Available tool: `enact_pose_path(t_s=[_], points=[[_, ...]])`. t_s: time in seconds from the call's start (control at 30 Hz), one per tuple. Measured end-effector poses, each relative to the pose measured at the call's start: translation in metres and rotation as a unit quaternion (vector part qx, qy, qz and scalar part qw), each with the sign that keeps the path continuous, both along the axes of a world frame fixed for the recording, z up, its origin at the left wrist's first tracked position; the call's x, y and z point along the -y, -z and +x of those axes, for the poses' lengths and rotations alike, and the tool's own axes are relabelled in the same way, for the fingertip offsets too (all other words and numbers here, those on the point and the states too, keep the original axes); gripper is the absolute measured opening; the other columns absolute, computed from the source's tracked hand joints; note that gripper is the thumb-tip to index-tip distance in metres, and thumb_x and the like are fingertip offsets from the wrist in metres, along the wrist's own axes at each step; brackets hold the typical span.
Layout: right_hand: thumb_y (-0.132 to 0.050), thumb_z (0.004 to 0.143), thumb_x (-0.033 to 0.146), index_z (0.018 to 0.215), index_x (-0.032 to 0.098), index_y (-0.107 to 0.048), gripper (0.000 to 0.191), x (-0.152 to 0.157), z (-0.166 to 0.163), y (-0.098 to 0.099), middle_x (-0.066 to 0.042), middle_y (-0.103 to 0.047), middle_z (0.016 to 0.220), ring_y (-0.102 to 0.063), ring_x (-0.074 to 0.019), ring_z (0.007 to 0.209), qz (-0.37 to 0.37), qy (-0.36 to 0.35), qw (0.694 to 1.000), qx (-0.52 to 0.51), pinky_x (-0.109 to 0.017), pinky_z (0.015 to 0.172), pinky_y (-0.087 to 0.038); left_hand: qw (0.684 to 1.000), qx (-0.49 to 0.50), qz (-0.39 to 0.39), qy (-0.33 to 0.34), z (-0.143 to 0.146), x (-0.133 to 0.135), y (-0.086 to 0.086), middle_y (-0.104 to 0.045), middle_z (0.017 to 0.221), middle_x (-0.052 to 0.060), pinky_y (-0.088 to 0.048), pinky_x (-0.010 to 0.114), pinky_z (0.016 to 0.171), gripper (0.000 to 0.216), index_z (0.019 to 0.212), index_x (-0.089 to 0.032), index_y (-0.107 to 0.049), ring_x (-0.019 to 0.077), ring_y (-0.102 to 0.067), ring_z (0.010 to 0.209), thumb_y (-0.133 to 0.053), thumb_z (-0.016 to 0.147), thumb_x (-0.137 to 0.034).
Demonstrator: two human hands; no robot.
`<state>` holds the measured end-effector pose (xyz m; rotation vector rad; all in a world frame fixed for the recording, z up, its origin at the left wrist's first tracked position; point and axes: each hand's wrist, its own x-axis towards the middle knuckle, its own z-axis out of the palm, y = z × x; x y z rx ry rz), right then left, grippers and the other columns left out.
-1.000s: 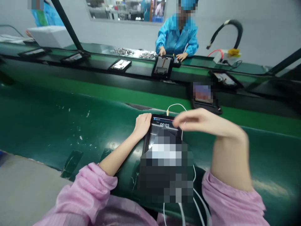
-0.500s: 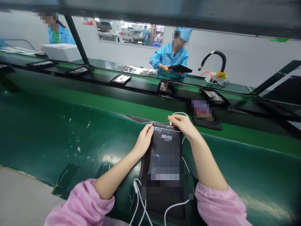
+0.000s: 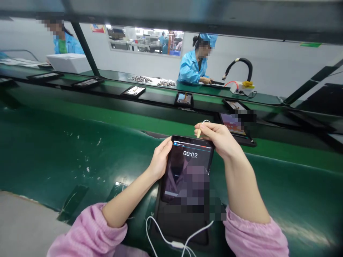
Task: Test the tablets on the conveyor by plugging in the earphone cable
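A black tablet (image 3: 174,171) showing "00:02" is tilted up over a black tray (image 3: 182,225) in front of me. My left hand (image 3: 160,159) is closed on the tablet's upper left edge, thumb on the front. At the top edge, my right hand (image 3: 218,139) pinches the tan-wrapped earphone plug (image 3: 198,133) of a white cable. Its tip is close to the tablet's top; whether it is in a socket I cannot tell. The white earphone cable (image 3: 160,230) loops over the tray, with a small splitter (image 3: 177,245) at the bottom.
Beyond the green bench (image 3: 80,142) runs a conveyor line with several black trays, one holding a lit tablet (image 3: 232,123). Across it, a co-worker in blue (image 3: 191,67) handles a dark object. A white box (image 3: 68,62) stands at far left; a black hose (image 3: 249,67) arches at right.
My right hand has lifted slightly with the plug, and the tablet has turned a little. The loose cable has shifted across the tray. The co-worker's dark object has moved lower and right.
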<state>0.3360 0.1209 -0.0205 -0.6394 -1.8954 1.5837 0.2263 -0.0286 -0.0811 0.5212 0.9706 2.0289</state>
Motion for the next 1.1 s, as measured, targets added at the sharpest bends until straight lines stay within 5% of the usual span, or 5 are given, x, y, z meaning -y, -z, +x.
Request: enact_pose_path(t_s=[0.27,0.37,0.5,0.73,1.1], points=[[-0.072,0.081,0.049,0.087,0.032,-0.064,0.02,-0.053,0.037,-0.006,-0.001,-0.063,0.091,-0.064,-0.0196,0.094,-0.015,0.157,0.967,-0.2,-0.029,0.071,-0.053,0.995,-0.022,-0.03,0.092,0.01,0.016,0.0,-0.078,0.095,0.008,-0.054,0.03,0.081,0.045,0.101,-0.018,-0.078,0.0243,-0.072,0.091,-0.081,0.07,-0.05],[-0.07,0.084,0.045,0.091,0.029,-0.068,0.017,-0.044,0.042,-0.014,0.0,-0.063,0.086,-0.064,-0.0167,0.081,0.019,0.218,0.931,-0.293,-0.028,0.067,-0.054,0.998,-0.048,0.007,0.027,0.009,0.02,0.0,-0.077,0.103,0.007,-0.054,0.03,0.088,0.041,0.101,-0.02,-0.077,0.0239,-0.071,0.098,-0.08,0.073,-0.049],[-0.084,0.074,0.038,0.085,0.022,-0.075,0.021,-0.007,0.041,-0.036,0.003,-0.059,0.07,-0.056,-0.0093,0.059,0.172,0.265,0.838,-0.445,-0.021,0.056,-0.051,0.992,-0.089,0.043,-0.079,0.002,0.022,0.003,-0.075,0.11,0.007,-0.052,0.034,0.095,0.038,0.104,-0.021,-0.076,0.0247,-0.068,0.106,-0.073,0.08,-0.051],[-0.08,0.081,0.021,0.081,0.026,-0.075,0.007,0.058,0.034,-0.043,0.002,-0.07,0.075,-0.067,-0.0156,0.061,0.298,0.132,0.9,-0.291,-0.028,0.055,-0.058,0.976,-0.168,0.082,-0.114,0.002,0.032,0.008,-0.076,0.108,0.004,-0.052,0.027,0.092,0.03,0.108,-0.025,-0.075,0.02,-0.069,0.103,-0.063,0.09,-0.047],[-0.076,0.085,0.026,0.074,0.022,-0.069,0.014,0.078,0.03,-0.049,-0.001,-0.071,0.077,-0.066,-0.0156,0.056,0.311,0.088,0.927,-0.19,-0.029,0.051,-0.059,0.971,-0.186,0.103,-0.11,0.004,0.038,0.011,-0.077,0.099,0.002,-0.053,0.022,0.081,0.028,0.109,-0.026,-0.075,0.016,-0.07,0.089,-0.061,0.092,-0.043]])
